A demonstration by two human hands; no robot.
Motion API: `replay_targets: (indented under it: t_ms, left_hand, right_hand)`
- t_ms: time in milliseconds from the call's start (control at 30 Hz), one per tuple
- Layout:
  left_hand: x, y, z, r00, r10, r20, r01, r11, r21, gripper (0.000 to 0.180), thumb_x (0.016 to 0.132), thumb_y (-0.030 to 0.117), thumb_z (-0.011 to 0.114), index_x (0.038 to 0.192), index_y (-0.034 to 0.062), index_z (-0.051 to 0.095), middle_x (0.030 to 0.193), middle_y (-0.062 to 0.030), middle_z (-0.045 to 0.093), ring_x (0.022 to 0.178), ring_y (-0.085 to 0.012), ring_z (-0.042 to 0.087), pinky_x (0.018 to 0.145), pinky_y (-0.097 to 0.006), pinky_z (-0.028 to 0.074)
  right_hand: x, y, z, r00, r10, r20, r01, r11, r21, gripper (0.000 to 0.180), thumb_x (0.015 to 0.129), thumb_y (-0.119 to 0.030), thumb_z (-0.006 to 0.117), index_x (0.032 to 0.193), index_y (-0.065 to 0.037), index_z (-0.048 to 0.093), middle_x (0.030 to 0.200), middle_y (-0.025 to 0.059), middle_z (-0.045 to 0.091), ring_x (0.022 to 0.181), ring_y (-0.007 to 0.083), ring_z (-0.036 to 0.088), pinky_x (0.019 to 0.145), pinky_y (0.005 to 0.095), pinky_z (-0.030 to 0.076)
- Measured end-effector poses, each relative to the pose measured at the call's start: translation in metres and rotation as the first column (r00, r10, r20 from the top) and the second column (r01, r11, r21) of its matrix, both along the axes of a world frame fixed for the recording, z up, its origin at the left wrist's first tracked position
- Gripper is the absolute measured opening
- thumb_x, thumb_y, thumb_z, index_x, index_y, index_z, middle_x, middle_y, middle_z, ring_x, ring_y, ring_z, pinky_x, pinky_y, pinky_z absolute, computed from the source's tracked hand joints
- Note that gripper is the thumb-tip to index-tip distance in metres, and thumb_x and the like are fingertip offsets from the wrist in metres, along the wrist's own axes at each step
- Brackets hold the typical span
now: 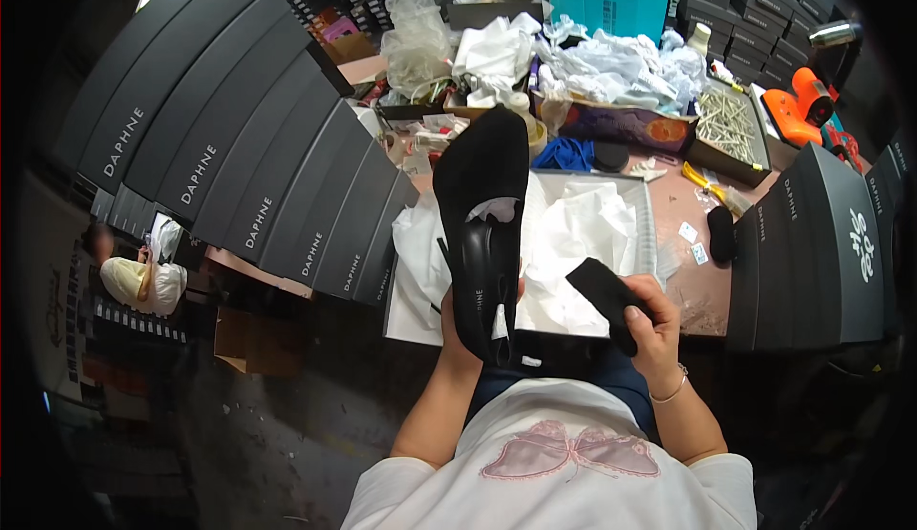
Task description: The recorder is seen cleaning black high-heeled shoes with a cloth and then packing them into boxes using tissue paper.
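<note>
A black pointed shoe (485, 162) stands upright in front of me, toe away, its dark insole facing up. White stuffing shows in the toe, a thin strap hangs at its side, and a small white tag lies near the heel. Behind the heel part, my left hand (456, 332) is closed around the shoe, most of its fingers hidden. My right hand (657, 329) pinches a flat black rounded pad (602, 303) between thumb and fingers, to the right of the shoe and apart from it. Beneath both lies an open shoebox (649, 234) with white tissue paper (583, 234).
Dark shoeboxes (220, 138) stand stacked at left, more (812, 234) at right. Across the table lie crumpled paper (621, 67), a box of thin sticks (728, 124), yellow-handled scissors (702, 181), a blue cloth (564, 155) and an orange tool (793, 115). Another person (143, 282) is at far left.
</note>
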State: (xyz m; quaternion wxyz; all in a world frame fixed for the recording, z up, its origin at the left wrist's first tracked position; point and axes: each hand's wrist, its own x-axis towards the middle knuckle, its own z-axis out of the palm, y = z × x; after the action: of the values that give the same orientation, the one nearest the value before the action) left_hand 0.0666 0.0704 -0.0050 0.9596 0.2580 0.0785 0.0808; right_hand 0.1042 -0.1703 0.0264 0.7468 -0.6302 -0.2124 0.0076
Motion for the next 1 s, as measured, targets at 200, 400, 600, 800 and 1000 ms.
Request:
replay_targets:
  t_ms: [200, 400, 600, 800, 1000]
  left_hand:
    - [-0.009, 0.003, -0.009, 0.984, -0.128, -0.125, 0.130, 0.991, 0.008, 0.037, 0.095, 0.026, 0.047, 0.118, -0.0018, 0.057, 0.106, -0.0122, 0.065, 0.101, -0.0210, 0.064, 0.086, -0.033, 0.054]
    - [-0.009, -0.010, 0.002, 0.999, 0.021, -0.049, 0.005, 0.877, 0.480, 0.043, 0.085, 0.013, 0.044, 0.120, -0.0092, 0.057, 0.117, -0.0177, 0.062, 0.103, -0.0213, 0.062, 0.093, -0.032, 0.048]
    - [-0.009, -0.013, -0.002, 0.992, 0.126, 0.002, -0.102, 0.793, 0.600, 0.048, 0.084, 0.016, 0.042, 0.122, -0.0109, 0.053, 0.115, -0.0196, 0.062, 0.102, -0.0229, 0.062, 0.092, -0.033, 0.049]
    - [-0.002, -0.006, -0.001, 0.944, 0.328, -0.034, -0.302, 0.902, 0.308, 0.038, 0.085, 0.013, 0.048, 0.116, -0.0056, 0.058, 0.108, -0.0154, 0.066, 0.097, -0.0224, 0.065, 0.087, -0.032, 0.053]
    - [-0.007, 0.006, 0.007, 0.981, 0.188, 0.053, -0.195, 0.923, 0.332, 0.032, 0.080, 0.013, 0.052, 0.105, -0.0050, 0.062, 0.100, -0.0148, 0.066, 0.091, -0.0216, 0.066, 0.083, -0.032, 0.053]
  right_hand:
    - [-0.009, 0.025, 0.020, 0.986, 0.039, 0.165, 0.001, 0.972, -0.234, 0.044, 0.081, -0.003, 0.063, 0.124, 0.001, 0.056, 0.110, 0.0148, 0.056, 0.101, 0.0242, 0.056, 0.089, 0.0307, 0.043]
    - [-0.005, 0.071, -0.032, 0.977, 0.085, 0.197, -0.008, 0.932, -0.363, 0.080, 0.072, -0.009, 0.073, 0.140, 0.000, 0.032, 0.127, 0.0229, 0.045, 0.120, 0.0370, 0.047, 0.100, 0.0393, 0.042]
    - [0.004, 0.072, -0.031, 0.981, 0.184, -0.064, -0.195, 0.943, -0.269, 0.075, 0.076, -0.005, 0.067, 0.142, 0.000, 0.029, 0.122, 0.0185, 0.053, 0.112, 0.0279, 0.055, 0.098, 0.0356, 0.044]
    - [-0.001, 0.048, -0.060, 0.980, -0.024, -0.199, -0.025, 0.970, -0.240, 0.090, 0.076, -0.009, 0.077, 0.146, -0.004, 0.021, 0.111, 0.0144, 0.050, 0.104, 0.0222, 0.052, 0.092, 0.0341, 0.045]
    - [0.016, 0.025, -0.022, 0.979, -0.063, 0.194, 0.151, 0.863, -0.482, 0.078, 0.079, -0.019, 0.077, 0.144, -0.006, 0.036, 0.117, 0.0203, 0.050, 0.108, 0.0339, 0.054, 0.094, 0.0346, 0.043]
